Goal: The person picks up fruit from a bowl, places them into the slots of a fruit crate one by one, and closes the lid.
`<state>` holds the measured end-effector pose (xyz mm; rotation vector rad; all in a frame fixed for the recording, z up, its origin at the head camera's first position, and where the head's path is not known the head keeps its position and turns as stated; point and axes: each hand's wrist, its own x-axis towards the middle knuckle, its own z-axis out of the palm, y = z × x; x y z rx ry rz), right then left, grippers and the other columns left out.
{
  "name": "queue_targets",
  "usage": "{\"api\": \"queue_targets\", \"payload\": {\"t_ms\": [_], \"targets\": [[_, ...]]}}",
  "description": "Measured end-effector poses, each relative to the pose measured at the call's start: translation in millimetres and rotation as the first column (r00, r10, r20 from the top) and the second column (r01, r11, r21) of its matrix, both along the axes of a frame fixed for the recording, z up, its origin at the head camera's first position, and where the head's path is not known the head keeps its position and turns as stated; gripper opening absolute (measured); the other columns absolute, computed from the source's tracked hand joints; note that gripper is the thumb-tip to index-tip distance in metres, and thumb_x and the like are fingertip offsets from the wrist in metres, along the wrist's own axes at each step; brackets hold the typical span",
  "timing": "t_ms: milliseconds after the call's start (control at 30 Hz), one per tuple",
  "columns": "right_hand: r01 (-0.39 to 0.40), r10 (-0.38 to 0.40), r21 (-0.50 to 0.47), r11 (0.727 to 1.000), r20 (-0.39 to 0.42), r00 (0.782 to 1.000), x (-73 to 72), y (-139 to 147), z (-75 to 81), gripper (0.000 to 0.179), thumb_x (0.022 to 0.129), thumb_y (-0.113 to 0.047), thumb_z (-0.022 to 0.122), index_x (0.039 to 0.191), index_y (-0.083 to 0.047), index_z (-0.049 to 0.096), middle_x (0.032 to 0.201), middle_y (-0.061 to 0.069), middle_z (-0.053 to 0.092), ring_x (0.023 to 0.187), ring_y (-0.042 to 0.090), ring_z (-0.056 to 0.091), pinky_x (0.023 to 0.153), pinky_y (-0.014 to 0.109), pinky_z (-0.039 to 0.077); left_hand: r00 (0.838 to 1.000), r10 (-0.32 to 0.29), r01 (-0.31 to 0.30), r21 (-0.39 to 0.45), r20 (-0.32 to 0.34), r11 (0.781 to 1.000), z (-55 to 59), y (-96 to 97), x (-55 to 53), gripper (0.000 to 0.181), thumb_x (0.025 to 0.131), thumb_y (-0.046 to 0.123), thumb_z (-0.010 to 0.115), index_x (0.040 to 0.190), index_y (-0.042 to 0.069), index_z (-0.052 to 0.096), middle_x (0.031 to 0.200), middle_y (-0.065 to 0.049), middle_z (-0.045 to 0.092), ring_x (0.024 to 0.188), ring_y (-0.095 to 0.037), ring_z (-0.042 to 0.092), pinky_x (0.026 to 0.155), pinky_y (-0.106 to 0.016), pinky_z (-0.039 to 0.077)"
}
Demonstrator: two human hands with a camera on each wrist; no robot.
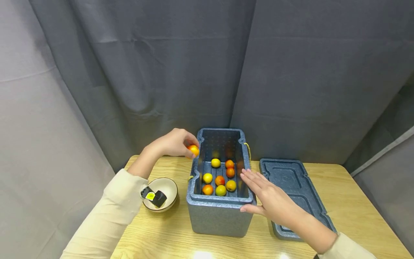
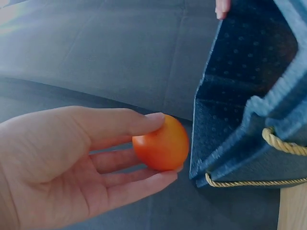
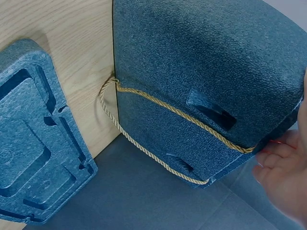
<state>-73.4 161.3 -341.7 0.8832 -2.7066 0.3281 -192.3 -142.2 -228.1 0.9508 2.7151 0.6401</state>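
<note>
My left hand (image 1: 178, 142) pinches a small, smooth orange fruit (image 2: 163, 143) between thumb and fingers. It is held just outside the left rim of a dark grey-blue foam box (image 1: 220, 219). Inside, several round fruits lie on the floor of the box, among them a yellow one (image 1: 215, 163), a greenish one (image 1: 221, 190) and a red-orange one (image 1: 220, 180). With its fingers straight, my right hand (image 1: 268, 192) rests at the box's right rim, fingertips over the edge. The right wrist view shows only part of that hand, at its right border.
A cream bowl (image 1: 172, 187) stands left of the box, partly behind the left wrist's black device (image 1: 159, 198). The foam lid (image 1: 284, 176) lies on the wooden table (image 1: 343, 201) at the right. Gold rope (image 3: 177, 111) hangs on the box's side. Grey curtains (image 1: 181, 72) close off the back.
</note>
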Motion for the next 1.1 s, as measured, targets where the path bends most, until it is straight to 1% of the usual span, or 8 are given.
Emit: {"api": "queue_targets", "payload": {"t_ms": [67, 200, 433, 700, 833, 900, 1000, 1100], "targets": [[-0.004, 0.004, 0.000, 1.000, -0.005, 1.000, -0.2, 1, -0.3, 0.085, 0.079, -0.057, 0.066, 0.140, -0.001, 0.046, 0.149, 0.014, 0.044, 0.137, 0.035, 0.043, 0.105, 0.049, 0.043, 1.000, 0.001, -0.001, -0.010, 0.018, 1.000, 2.6, 4.1, -2.2, 0.033, 0.079, 0.015, 0.075, 0.111, 0.007, 0.071, 0.105, -0.006, 0.073, 0.088, -0.018, 0.061, 0.083, -0.029, 0.052], [-0.006, 0.006, 0.004, 1.000, -0.010, 1.000, -1.1, 2, -0.2, 0.085, 0.079, -0.057, 0.066, 0.140, -0.001, 0.046, 0.150, 0.014, 0.044, 0.137, 0.034, 0.043, 0.106, 0.049, 0.042, 0.998, 0.028, -0.027, -0.023, 0.058, 0.999, 8.1, 13.2, -7.0, 0.035, 0.080, 0.015, 0.075, 0.114, 0.009, 0.070, 0.112, -0.007, 0.072, 0.094, -0.019, 0.062, 0.085, -0.029, 0.054], [0.002, -0.002, 0.013, 1.000, 0.003, 1.000, -2.0, 5, 0.9, 0.085, 0.079, -0.057, 0.066, 0.141, -0.002, 0.046, 0.150, 0.014, 0.043, 0.137, 0.034, 0.043, 0.105, 0.049, 0.043, 0.997, 0.026, -0.023, -0.044, 0.070, 0.999, 20.1, 33.4, -12.4, 0.037, 0.083, 0.016, 0.074, 0.118, 0.009, 0.068, 0.117, -0.007, 0.070, 0.103, -0.022, 0.062, 0.088, -0.030, 0.054], [0.010, -0.010, 0.008, 1.000, 0.013, 1.000, -1.0, 8, 1.6, 0.084, 0.080, -0.057, 0.065, 0.142, -0.003, 0.045, 0.151, 0.014, 0.042, 0.137, 0.035, 0.043, 0.104, 0.050, 0.044, 0.992, 0.012, -0.008, -0.032, 0.126, 0.999, 30.0, 56.6, -18.2, 0.035, 0.084, 0.016, 0.073, 0.118, 0.009, 0.068, 0.116, -0.008, 0.069, 0.092, -0.019, 0.065, 0.080, -0.025, 0.057], [0.013, -0.014, 0.006, 1.000, 0.019, 1.000, -1.0, 9, 1.8, 0.084, 0.081, -0.057, 0.064, 0.143, -0.004, 0.044, 0.151, 0.013, 0.042, 0.137, 0.035, 0.043, 0.104, 0.050, 0.044, 0.984, 0.014, -0.014, -0.005, 0.178, 1.000, 30.3, 65.5, -24.3, 0.034, 0.084, 0.015, 0.072, 0.118, 0.010, 0.068, 0.116, -0.008, 0.068, 0.093, -0.019, 0.064, 0.084, -0.027, 0.057], [0.013, -0.013, 0.004, 1.000, 0.017, 1.000, -1.3, 10, 1.6, 0.084, 0.081, -0.057, 0.065, 0.142, -0.004, 0.044, 0.151, 0.013, 0.042, 0.137, 0.035, 0.043, 0.104, 0.050, 0.044, 0.977, 0.006, -0.009, 0.015, 0.215, 1.000, 29.7, 68.1, -27.7, 0.034, 0.085, 0.015, 0.072, 0.118, 0.010, 0.068, 0.116, -0.008, 0.068, 0.095, -0.019, 0.064, 0.086, -0.029, 0.057], [0.014, -0.014, 0.002, 1.000, 0.014, 1.000, -1.5, 11, 1.0, 0.085, 0.080, -0.058, 0.065, 0.142, -0.004, 0.045, 0.151, 0.013, 0.042, 0.137, 0.034, 0.043, 0.104, 0.049, 0.044, 0.962, -0.014, 0.001, 0.049, 0.273, 0.999, 28.1, 71.1, -33.1, 0.034, 0.085, 0.015, 0.071, 0.118, 0.010, 0.067, 0.117, -0.008, 0.068, 0.097, -0.018, 0.064, 0.088, -0.029, 0.057], [0.015, -0.015, 0.003, 1.000, 0.006, 1.000, -1.6, 11, 0.3, 0.085, 0.080, -0.058, 0.065, 0.142, -0.004, 0.045, 0.151, 0.012, 0.043, 0.137, 0.034, 0.044, 0.103, 0.049, 0.045, 0.943, -0.034, 0.004, 0.092, 0.332, 0.996, 24.1, 74.3, -39.7, 0.035, 0.086, 0.015, 0.071, 0.120, 0.009, 0.067, 0.119, -0.009, 0.067, 0.099, -0.018, 0.064, 0.088, -0.028, 0.057]]}}
